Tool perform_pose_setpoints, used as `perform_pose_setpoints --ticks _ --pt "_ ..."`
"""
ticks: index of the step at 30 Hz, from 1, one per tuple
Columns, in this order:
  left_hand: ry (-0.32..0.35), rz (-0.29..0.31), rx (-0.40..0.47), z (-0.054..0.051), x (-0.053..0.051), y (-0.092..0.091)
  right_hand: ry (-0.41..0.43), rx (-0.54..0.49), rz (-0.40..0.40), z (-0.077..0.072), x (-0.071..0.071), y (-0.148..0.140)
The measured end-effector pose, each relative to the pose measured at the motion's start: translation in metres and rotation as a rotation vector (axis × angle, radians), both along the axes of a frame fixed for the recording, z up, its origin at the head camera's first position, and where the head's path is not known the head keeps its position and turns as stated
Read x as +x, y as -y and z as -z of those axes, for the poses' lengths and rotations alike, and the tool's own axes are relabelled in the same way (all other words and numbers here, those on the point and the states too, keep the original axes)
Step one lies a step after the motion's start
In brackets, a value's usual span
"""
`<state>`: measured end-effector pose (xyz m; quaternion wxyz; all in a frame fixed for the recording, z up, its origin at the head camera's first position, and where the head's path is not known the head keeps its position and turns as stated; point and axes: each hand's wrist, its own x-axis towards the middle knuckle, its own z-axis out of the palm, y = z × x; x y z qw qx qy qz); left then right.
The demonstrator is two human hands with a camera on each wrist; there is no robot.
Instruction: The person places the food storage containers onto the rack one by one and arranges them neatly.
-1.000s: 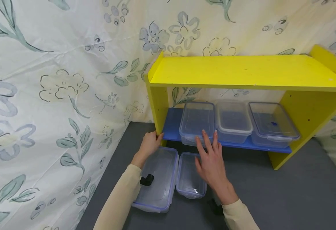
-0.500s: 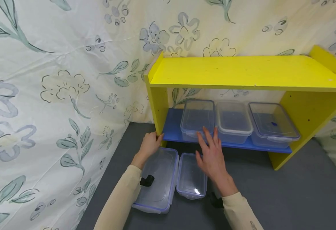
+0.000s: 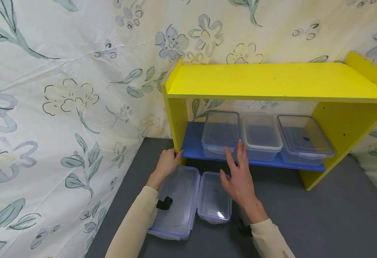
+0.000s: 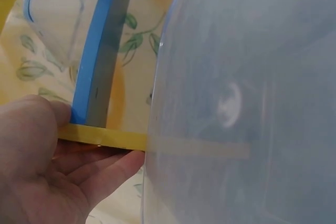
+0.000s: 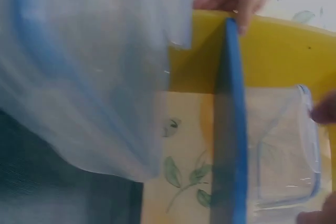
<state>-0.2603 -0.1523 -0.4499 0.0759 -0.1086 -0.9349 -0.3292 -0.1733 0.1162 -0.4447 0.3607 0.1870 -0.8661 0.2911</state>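
Observation:
My left hand (image 3: pixel 166 165) grips the front edge of the shelf unit's yellow left side panel (image 3: pixel 177 125). In the left wrist view the thumb lies on one side of that panel (image 4: pixel 110 137) and the fingers on the other. My right hand (image 3: pixel 240 181), fingers spread and extended, is at the front of a clear lidded food container (image 3: pixel 222 125) at the left of the blue shelf (image 3: pixel 193 138). Fingertips (image 5: pixel 325 109) show beside that container (image 5: pixel 281 145) in the right wrist view; whether they touch it I cannot tell.
A second clear container (image 3: pixel 262 130) and a third (image 3: pixel 304 134) stand to its right on the shelf. Below, on the dark table (image 3: pixel 343 222), lie a large flat container (image 3: pixel 178 218) and a smaller one (image 3: pixel 214 200). A floral cloth (image 3: pixel 72 143) hangs behind.
The left container on the shelf has slid slightly back. My right hand's fingertips have shifted a little to the right, while the left hand keeps its hold on the panel.

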Motion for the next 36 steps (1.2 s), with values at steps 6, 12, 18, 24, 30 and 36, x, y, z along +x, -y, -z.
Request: perform_pose_setpoints --ticks 6,12,18,24,30,36 --pt "0.005 0.004 -0.008 0.002 0.000 -0.002 -0.032 -0.194 0.038 0.011 0.012 -0.001" --pt "0.006 -0.002 -0.007 0.003 -0.001 -0.002 -0.019 -0.227 0.077 0.021 0.018 -0.006" --pt "0.005 -0.005 -0.004 0.003 0.000 0.001 0.047 -0.191 0.073 0.036 0.026 -0.007" --pt "0.006 -0.032 -0.011 0.001 0.002 0.007 0.270 -0.159 0.054 0.054 0.034 -0.001" --pt "-0.012 -0.022 -0.012 0.000 0.003 0.008 0.380 -0.170 0.055 0.074 0.044 0.001" --pt "-0.036 -0.002 -0.027 0.002 -0.003 0.001 0.406 -0.231 0.062 0.087 0.053 -0.002"
